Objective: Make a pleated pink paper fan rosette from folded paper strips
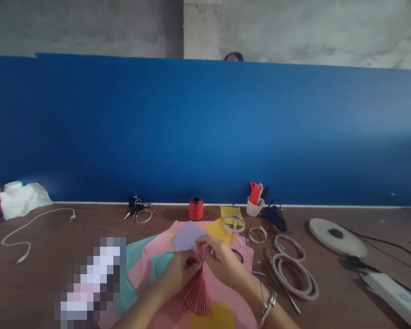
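Between my hands is a pleated pink paper fan (197, 297), pinched narrow at its middle so that both ends flare out. My left hand (181, 269) grips it at the waist from the left, fingers closed. From the right, my right hand (217, 256) holds its upper part, fingertips curled round the folds. A bracelet circles my right wrist. Below the fan lie sheets of pink paper (150, 260), with purple paper (188, 235), yellow paper (212, 317) and teal paper (159, 265) among them. The fingertips partly hide the fan's waist.
A red thread spool (196, 210), keys (137, 208) and a white cup (254, 208) of pens stand along the blue partition (205, 132). Rolls of tape (296, 276), a round white pad (335, 237) and a power strip (397, 297) lie right; a white cable (30, 224) lies left.
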The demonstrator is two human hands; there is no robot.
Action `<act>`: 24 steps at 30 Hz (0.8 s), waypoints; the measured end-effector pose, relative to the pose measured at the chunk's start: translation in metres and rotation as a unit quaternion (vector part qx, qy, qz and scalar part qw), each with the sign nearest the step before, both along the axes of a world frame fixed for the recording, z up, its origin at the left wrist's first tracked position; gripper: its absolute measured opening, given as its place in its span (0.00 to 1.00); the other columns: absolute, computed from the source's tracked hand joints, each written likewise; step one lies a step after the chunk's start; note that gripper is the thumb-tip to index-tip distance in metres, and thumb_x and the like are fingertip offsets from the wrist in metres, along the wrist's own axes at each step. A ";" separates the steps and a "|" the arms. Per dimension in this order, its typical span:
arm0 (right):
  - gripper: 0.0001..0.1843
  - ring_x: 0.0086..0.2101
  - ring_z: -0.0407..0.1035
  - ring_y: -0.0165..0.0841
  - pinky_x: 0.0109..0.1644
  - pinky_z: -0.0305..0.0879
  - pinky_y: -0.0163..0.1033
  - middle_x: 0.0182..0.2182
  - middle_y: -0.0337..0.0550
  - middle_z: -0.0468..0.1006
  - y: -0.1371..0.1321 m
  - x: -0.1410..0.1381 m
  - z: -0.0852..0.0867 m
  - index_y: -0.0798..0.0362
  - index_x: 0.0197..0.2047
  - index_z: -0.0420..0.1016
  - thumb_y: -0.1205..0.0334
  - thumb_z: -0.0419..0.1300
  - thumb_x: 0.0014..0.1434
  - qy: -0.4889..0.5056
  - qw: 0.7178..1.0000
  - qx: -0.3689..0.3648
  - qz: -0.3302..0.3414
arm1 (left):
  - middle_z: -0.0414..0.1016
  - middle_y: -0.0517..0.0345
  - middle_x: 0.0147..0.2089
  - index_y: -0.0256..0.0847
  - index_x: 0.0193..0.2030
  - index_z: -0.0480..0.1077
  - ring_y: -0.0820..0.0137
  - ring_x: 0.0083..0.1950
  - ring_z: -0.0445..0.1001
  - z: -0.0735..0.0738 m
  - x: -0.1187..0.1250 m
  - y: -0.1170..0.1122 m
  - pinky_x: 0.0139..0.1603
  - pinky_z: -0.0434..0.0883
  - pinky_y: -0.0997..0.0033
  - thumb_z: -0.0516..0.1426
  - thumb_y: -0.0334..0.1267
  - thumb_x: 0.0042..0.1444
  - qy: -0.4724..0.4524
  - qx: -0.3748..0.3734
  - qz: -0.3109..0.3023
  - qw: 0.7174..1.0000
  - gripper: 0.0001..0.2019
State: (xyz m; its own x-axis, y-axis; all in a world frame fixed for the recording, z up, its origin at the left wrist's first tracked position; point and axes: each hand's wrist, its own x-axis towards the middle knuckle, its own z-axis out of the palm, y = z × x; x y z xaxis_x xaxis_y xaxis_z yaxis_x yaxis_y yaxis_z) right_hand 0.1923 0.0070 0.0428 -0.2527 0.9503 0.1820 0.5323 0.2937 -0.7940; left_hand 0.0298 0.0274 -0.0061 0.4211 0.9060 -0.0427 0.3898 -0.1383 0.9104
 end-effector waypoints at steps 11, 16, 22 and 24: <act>0.15 0.43 0.72 0.44 0.39 0.60 0.39 0.42 0.57 0.77 0.010 0.046 -0.009 0.58 0.42 0.72 0.72 0.55 0.50 -0.388 0.902 -0.132 -0.134 | 0.63 0.65 0.21 0.41 0.25 0.64 0.71 0.24 0.65 0.001 -0.013 0.021 0.27 0.63 0.74 0.52 0.46 0.48 -0.092 0.005 0.183 0.979 0.11; 0.20 0.43 0.73 0.47 0.38 0.60 0.40 0.40 0.60 0.78 0.008 0.046 -0.006 0.60 0.44 0.72 0.77 0.56 0.45 -0.404 0.893 -0.146 -0.131 | 0.70 0.57 0.35 0.40 0.47 0.63 0.67 0.35 0.71 0.016 -0.019 0.012 0.37 0.67 0.70 0.50 0.34 0.49 -0.030 0.089 0.315 0.945 0.17; 0.16 0.39 0.73 0.42 0.33 0.57 0.36 0.38 0.53 0.79 0.008 0.064 0.008 0.56 0.38 0.74 0.75 0.56 0.44 -0.395 0.900 -0.141 -0.121 | 0.72 0.57 0.42 0.45 0.38 0.70 0.69 0.38 0.72 0.035 -0.013 -0.006 0.38 0.65 0.73 0.48 0.25 0.47 0.140 0.180 -0.068 0.971 0.16; 0.16 0.39 0.72 0.39 0.33 0.57 0.35 0.38 0.51 0.79 0.008 0.072 0.012 0.56 0.37 0.75 0.75 0.55 0.44 -0.385 0.906 -0.136 -0.111 | 0.72 0.58 0.41 0.45 0.35 0.70 0.68 0.39 0.72 0.033 -0.011 -0.008 0.39 0.64 0.73 0.49 0.24 0.46 0.196 0.171 -0.104 0.960 0.14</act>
